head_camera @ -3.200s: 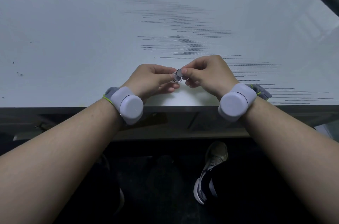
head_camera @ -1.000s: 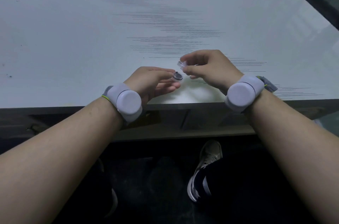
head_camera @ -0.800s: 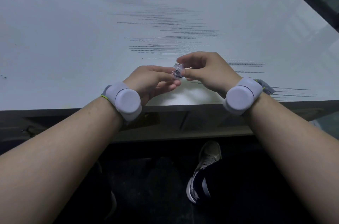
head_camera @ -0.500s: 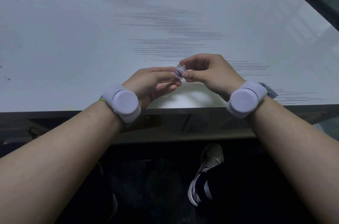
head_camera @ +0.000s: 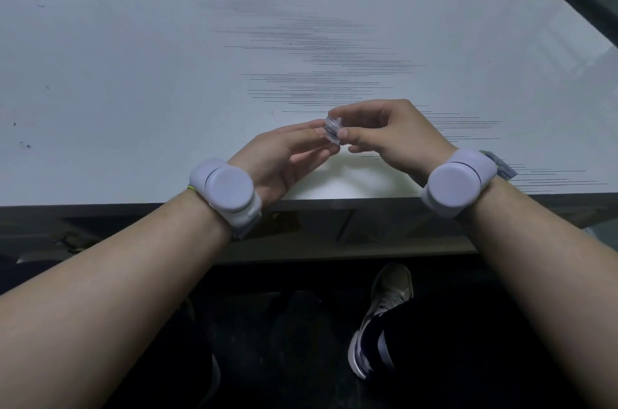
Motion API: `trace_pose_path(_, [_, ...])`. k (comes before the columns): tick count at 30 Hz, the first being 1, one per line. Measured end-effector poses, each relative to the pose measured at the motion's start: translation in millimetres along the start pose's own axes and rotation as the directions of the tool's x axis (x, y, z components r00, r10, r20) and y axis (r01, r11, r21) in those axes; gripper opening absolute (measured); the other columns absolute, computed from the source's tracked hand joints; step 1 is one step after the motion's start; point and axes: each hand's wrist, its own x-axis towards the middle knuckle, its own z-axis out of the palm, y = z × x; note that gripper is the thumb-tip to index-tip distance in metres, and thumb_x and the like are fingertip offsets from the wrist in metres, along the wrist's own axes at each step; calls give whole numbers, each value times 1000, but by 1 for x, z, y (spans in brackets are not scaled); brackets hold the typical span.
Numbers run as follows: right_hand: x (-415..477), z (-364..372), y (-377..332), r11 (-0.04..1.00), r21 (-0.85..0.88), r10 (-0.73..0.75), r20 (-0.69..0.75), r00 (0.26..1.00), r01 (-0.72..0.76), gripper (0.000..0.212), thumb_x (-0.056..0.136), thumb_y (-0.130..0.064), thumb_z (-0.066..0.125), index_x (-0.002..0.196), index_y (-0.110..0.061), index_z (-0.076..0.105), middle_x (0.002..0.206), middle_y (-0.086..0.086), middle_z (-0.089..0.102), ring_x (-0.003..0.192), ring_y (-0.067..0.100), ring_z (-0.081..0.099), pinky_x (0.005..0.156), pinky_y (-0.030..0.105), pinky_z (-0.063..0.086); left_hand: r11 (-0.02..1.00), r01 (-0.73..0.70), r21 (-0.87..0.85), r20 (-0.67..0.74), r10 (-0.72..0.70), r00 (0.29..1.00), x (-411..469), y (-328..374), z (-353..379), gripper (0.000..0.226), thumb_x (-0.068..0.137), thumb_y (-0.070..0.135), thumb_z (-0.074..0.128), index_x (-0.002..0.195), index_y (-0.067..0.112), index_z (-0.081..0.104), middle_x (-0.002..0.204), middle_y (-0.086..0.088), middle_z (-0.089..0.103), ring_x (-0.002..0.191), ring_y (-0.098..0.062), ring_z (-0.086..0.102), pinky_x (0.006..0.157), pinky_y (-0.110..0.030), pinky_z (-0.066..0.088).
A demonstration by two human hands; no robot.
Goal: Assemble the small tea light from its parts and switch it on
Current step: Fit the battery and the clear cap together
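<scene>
The small tea light point(head_camera: 332, 130) is a clear plastic piece pressed against a dark round base, held in the air just above the near edge of the white table point(head_camera: 167, 74). My left hand point(head_camera: 287, 154) pinches its left side with thumb and fingertips. My right hand point(head_camera: 388, 134) pinches its right side between thumb and index finger. Both hands touch the same little stack, and fingers hide much of it. No glow shows from it.
The table's front edge point(head_camera: 133, 204) runs right under my wrists. Each wrist wears a grey round band point(head_camera: 230, 189). Below the table are my legs and a shoe point(head_camera: 381, 318) on a dark floor.
A second ago my right hand held the clear piece apart from the dark base in my left hand. The two pieces have come together and both hands now grip them as one.
</scene>
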Motion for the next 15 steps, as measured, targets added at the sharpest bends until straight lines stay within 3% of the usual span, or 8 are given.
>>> trace_pose_path(5, [1,0,1,1000,28,-5,7,1000,5,29,88,-4,66,116,-7,68,108,4,73,94,9,68,81,23,57,1000,0,-20,-52,-1,999,-1,-1,2,22,92,7,61,112,5,69,91,-6,78,78,-14,76,67,-17,58])
trace_pose_path(10, [0,1,3,998,56,-2,16,1000,1,26,86,1,66,112,-5,69,103,6,73,92,9,69,89,25,56,1000,8,15,-56,-7,998,-4,1,1,20,90,7,65,110,11,66,94,-7,78,82,-21,76,71,-23,61])
trace_pose_path(15, [0,-1,3,999,-46,1,-6,1000,-1,24,85,-9,71,108,-12,72,108,1,75,100,16,70,96,28,54,1000,-9,-5,-68,9,998,0,-1,1,20,90,1,61,109,3,67,95,-12,77,83,-24,76,75,-25,61])
